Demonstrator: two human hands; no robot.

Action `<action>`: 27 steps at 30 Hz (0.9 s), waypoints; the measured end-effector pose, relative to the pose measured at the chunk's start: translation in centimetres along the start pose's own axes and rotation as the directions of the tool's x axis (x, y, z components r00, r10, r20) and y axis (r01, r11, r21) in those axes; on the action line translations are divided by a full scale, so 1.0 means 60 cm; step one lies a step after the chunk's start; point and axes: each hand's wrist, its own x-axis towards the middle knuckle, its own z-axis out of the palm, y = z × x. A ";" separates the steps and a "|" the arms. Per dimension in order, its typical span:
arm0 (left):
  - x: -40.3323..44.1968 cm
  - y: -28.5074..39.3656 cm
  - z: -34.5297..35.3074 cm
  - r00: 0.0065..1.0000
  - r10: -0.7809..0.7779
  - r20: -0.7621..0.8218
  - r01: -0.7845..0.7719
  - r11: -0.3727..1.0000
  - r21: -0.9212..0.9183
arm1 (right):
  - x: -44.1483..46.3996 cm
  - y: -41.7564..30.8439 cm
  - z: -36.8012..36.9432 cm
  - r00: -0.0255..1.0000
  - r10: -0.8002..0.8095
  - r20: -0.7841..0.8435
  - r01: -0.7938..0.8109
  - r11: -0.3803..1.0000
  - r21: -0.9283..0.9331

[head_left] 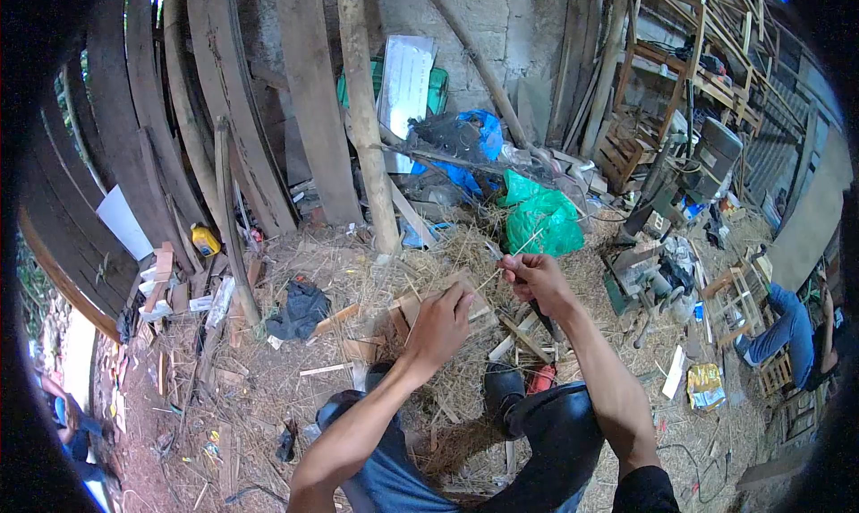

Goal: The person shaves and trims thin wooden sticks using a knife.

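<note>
My left hand [440, 321] is closed in front of me, above my knees, with its fingertips on a thin pale strip [489, 283] that looks like straw or split cane. Higher and to the right, my right hand [540, 283] pinches the same strip, whose end pokes up past the fingers. A small light, pointed piece [493, 249] shows beside the right fingertips; I cannot tell whether it is a blade. Below the hands, a piece of wooden board [410, 305] lies on the straw-strewn ground between my feet.
A green plastic bag [543, 218] and blue sheeting [488, 135] lie ahead by the wall. A wooden post [365, 110] stands upright. At left are a yellow bottle [205, 239] and a dark cloth [300, 311]. Another person [792, 334] sits at right; one more is partly visible at left.
</note>
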 end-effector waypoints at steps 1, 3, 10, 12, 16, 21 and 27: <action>0.000 0.001 0.001 1.000 0.004 0.010 -0.004 1.000 0.002 | 0.001 0.001 -0.003 1.000 0.014 -0.004 -0.014 1.000 0.001; -0.001 0.011 0.001 0.999 -0.039 0.001 0.039 0.999 0.002 | 0.002 0.003 -0.008 1.000 0.016 -0.006 -0.017 1.000 -0.024; -0.004 0.006 0.004 0.997 -0.079 0.017 0.079 0.997 0.009 | 0.011 0.002 -0.031 1.000 0.023 -0.014 -0.023 0.998 -0.061; -0.005 0.006 0.002 0.997 -0.071 -0.003 0.071 0.997 0.012 | 0.006 0.005 -0.023 1.000 0.016 0.000 -0.016 0.998 -0.054; 0.003 -0.002 -0.002 0.997 -0.063 -0.054 0.062 0.998 -0.012 | -0.011 0.034 0.046 1.000 -0.013 -0.002 0.013 0.989 -0.149; -0.012 -0.026 -0.014 0.998 -0.059 -0.029 0.060 0.998 0.034 | 0.028 0.001 -0.054 0.957 -0.083 -0.277 0.095 0.995 0.029; -0.004 -0.026 -0.031 0.985 -0.170 0.029 0.169 0.985 0.029 | 0.025 0.023 -0.076 0.974 -0.081 -0.212 0.117 0.980 0.160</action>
